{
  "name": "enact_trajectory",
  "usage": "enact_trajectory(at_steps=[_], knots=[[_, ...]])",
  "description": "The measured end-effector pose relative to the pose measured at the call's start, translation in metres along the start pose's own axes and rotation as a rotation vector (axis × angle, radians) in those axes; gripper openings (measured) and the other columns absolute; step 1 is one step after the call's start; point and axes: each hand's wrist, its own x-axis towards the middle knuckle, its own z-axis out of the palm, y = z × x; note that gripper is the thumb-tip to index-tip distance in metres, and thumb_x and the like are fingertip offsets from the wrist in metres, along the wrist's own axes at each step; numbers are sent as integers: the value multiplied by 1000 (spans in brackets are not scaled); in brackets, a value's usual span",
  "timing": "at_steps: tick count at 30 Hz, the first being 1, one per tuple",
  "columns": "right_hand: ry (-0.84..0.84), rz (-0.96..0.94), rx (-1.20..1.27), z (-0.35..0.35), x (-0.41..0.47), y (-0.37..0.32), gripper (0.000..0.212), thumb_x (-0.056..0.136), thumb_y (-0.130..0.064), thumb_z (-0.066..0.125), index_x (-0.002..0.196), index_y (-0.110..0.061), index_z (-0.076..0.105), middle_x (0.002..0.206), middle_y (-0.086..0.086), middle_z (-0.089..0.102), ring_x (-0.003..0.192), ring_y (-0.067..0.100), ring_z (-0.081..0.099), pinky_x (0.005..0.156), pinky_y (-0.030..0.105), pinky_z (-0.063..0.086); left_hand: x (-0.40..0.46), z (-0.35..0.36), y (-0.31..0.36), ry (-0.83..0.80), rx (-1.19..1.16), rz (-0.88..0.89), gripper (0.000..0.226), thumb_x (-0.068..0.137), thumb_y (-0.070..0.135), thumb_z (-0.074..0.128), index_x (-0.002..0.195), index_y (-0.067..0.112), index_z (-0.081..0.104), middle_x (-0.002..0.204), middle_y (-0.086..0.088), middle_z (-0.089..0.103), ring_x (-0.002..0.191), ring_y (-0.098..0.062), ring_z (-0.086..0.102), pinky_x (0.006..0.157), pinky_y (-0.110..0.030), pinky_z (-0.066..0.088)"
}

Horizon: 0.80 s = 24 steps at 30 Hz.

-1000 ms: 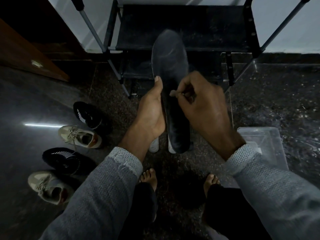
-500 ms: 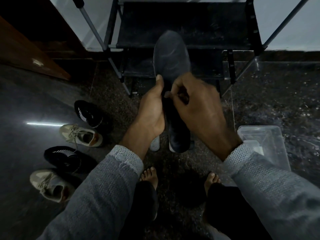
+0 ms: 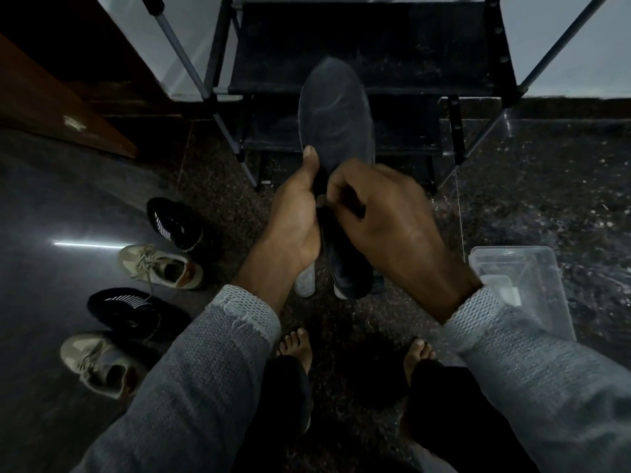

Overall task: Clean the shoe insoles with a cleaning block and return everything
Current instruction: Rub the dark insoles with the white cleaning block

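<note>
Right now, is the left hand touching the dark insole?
Touching. The head view shows the left hand gripping the dark insole, thumb laid along its left edge.

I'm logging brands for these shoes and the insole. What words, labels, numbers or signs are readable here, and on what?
None can be read.
Dark insole, held by the left hand: only pale smudges, no print visible.
Black shoes: white stripes, no lettering.
Beige sneakers: no legible marking.
Clear plastic box: no label readable.
</note>
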Motion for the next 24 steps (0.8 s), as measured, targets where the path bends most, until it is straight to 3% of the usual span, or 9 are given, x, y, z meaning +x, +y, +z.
enact_trajectory(at_steps=[4,6,9,12,16,24], knots=[[-18,141,180,-6,1,5,12,84,-16,72,84,-15,60,76,-5,64,72,11,60,65,35,53,0,0,3,-34,-31,-57,55,102,48,32,124,7,60,126,-18,63,114,-27,63,91,-35,55],[42,256,348,-10,1,10,17,83,-15,75,83,-17,59,80,-6,67,76,7,65,72,29,55,1,0,3,-63,-54,-75,58,102,50,29,131,8,56,128,-16,63,117,-28,62,98,-39,50],[139,353,475,-14,1,17,20,82,-12,76,81,-20,57,84,2,69,80,13,69,75,34,58,1,-1,5,-69,-66,-57,56,102,50,29,132,10,56,126,-14,64,116,-27,63,100,-40,48],[152,390,501,-14,2,20,23,81,-9,76,80,-22,57,84,5,70,79,16,70,74,35,59,2,-1,5,-62,-56,-42,53,103,48,30,127,11,59,122,-13,67,111,-26,65,96,-40,51],[189,391,528,-12,3,18,21,82,-8,75,78,-17,57,79,8,70,70,14,69,67,27,57,1,0,5,-76,-68,-36,48,102,47,34,116,13,65,118,-12,69,106,-25,66,90,-37,56],[312,430,529,-14,9,26,17,81,-5,75,81,-9,59,79,8,68,69,14,68,68,23,55,7,0,-8,-137,4,-24,49,102,39,39,135,4,53,131,-16,60,120,-28,59,104,-41,45]])
